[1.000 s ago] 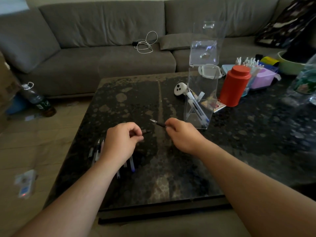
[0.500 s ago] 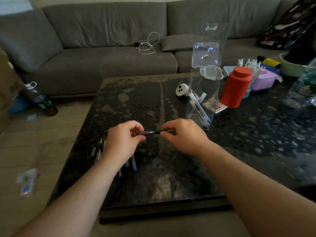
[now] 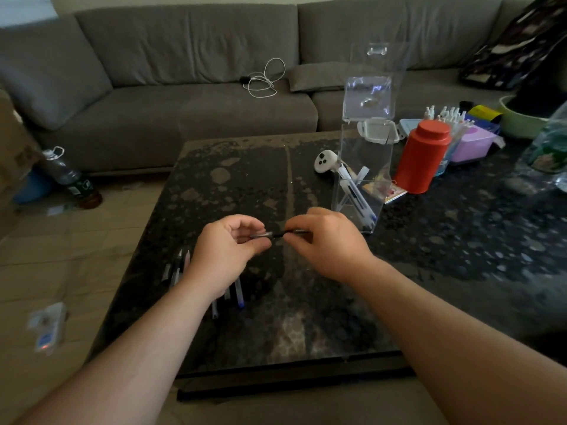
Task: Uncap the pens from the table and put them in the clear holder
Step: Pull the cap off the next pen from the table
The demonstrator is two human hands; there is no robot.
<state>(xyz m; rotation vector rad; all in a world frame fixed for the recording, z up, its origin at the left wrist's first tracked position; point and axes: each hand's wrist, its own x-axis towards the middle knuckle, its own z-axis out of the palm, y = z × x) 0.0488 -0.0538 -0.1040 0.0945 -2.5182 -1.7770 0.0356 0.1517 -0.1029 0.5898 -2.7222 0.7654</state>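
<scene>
Black pen (image 3: pixel 280 234) level, left-right, between left hand (image 3: pixel 225 251) and right hand (image 3: pixel 329 240)

Dark speckled table (image 3: pixel 460 259) carries clear holder (image 3: pixel 365 167), loose pens (image 3: pixel 181 265), red canister (image 3: pixel 422 156)

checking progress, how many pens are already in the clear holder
3, as far as I can tell: all lean together at the bottom of the clear holder, pens crossing one another with tips down. Glare and overlap could hide another.
</scene>
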